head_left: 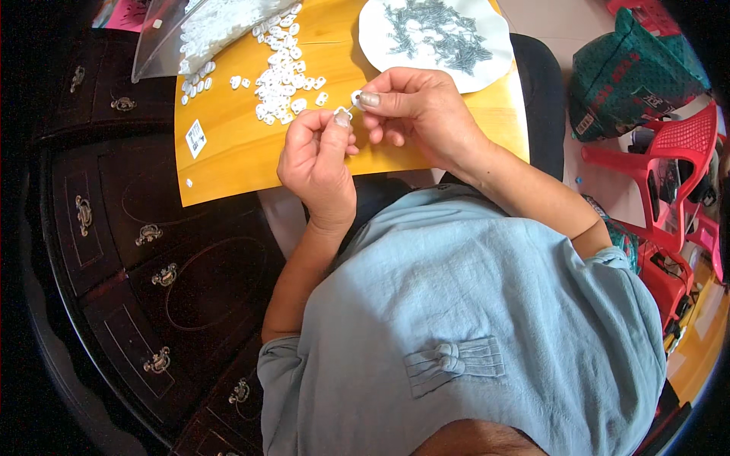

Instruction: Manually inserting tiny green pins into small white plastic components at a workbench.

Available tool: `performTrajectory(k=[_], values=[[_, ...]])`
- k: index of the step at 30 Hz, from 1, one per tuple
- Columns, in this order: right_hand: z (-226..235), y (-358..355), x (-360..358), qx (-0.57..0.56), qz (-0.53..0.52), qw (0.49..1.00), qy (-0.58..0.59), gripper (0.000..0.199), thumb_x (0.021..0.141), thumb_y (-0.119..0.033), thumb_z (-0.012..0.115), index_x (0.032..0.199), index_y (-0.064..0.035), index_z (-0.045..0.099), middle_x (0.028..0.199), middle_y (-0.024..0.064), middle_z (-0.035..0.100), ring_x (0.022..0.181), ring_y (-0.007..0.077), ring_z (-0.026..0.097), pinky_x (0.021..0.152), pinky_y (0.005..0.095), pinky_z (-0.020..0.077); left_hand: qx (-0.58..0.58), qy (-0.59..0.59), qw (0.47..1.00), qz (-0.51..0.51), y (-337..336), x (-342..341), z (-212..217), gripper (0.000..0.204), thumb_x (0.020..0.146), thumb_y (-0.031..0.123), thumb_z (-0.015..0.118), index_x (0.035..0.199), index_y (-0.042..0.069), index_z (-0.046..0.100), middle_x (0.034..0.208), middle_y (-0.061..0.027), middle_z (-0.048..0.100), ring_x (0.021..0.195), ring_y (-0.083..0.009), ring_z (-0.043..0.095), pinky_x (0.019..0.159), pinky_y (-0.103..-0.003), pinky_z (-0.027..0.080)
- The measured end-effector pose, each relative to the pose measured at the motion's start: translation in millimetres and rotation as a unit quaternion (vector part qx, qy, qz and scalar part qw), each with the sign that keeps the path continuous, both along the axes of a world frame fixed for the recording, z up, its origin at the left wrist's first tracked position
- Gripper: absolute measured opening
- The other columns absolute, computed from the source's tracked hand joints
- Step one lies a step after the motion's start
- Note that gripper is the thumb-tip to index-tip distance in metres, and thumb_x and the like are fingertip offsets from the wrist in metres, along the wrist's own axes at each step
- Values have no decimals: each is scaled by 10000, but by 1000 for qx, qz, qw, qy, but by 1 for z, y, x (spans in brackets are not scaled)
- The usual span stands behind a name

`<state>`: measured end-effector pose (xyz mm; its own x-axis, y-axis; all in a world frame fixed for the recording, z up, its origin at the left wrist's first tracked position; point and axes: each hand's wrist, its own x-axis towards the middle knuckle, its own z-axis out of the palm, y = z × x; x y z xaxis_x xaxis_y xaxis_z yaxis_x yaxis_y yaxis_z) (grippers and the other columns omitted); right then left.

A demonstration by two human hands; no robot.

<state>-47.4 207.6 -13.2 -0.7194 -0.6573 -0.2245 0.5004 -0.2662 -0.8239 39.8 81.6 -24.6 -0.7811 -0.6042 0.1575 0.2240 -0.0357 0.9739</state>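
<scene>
My left hand (pixel 319 156) is closed, pinching a small white plastic piece (pixel 340 111) between thumb and forefinger. Close against it, my right hand (pixel 430 110) pinches another small white piece (pixel 356 98), mostly covered by the fingertips. Whether the two pieces touch or join, I cannot tell. Just beyond my left hand, a loose pile of white plastic pieces (pixel 277 87) with holes lies on the yellow board (pixel 251 163). Past my right hand stands a white plate (pixel 376 45) with a wavy rim. It holds many thin grey metal bits (pixel 464 49), too small to name.
A clear container (pixel 163 38) full of white pieces rests at the board's far left. Dark drawers (pixel 129 190) with metal handles stand at left. On the right are a green bag (pixel 623 83) and a red plastic chair (pixel 661 152).
</scene>
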Motion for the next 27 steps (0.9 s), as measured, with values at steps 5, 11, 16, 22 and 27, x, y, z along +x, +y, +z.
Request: performTrajectory(k=[5, 11, 16, 22, 27], values=[[-4, 1, -2, -3, 10, 1000, -2, 126, 940, -82, 592, 942, 34, 641, 768, 95, 662, 613, 143, 635, 491, 203, 444, -17, 1, 1000, -5, -1, 0, 1, 44, 894, -2, 629, 901, -27, 594, 755, -27, 591, 612, -68, 538, 552, -204, 453], [-3, 2, -3, -22, 23, 999, -32, 141, 948, -90, 578, 927, 36, 640, 748, 101, 661, 592, 153, 636, 477, 201, 437, -35, -10, 999, -5, 0, 1, 4, 22, 884, -31, 613, 886, -27, 592, 744, -16, 583, 603, -59, 522, 547, -195, 432], [-1, 2, -2, -31, 25, 998, -56, 140, 947, -86, 576, 916, 35, 638, 740, 107, 663, 586, 161, 639, 469, 199, 435, -21, -8, 1000, -6, 1, 1, 5, 24, 884, -39, 608, 874, -25, 591, 739, -12, 576, 597, -56, 514, 552, -193, 429], [-1, 0, 4, -7, 29, 999, -15, 134, 945, -97, 590, 915, 27, 630, 720, 95, 648, 593, 140, 625, 476, 198, 427, -10, -11, 1000, -19, 3, 3, 7, 32, 887, -44, 601, 864, -27, 585, 746, -16, 575, 612, -57, 520, 556, -195, 435], [-2, 1, 3, -11, 39, 999, 11, 139, 944, -113, 603, 911, 19, 632, 709, 78, 639, 600, 123, 617, 482, 196, 424, 24, -29, 998, -42, -1, 5, 8, 27, 900, -13, 608, 901, -35, 592, 795, -50, 605, 637, -83, 553, 561, -216, 464]])
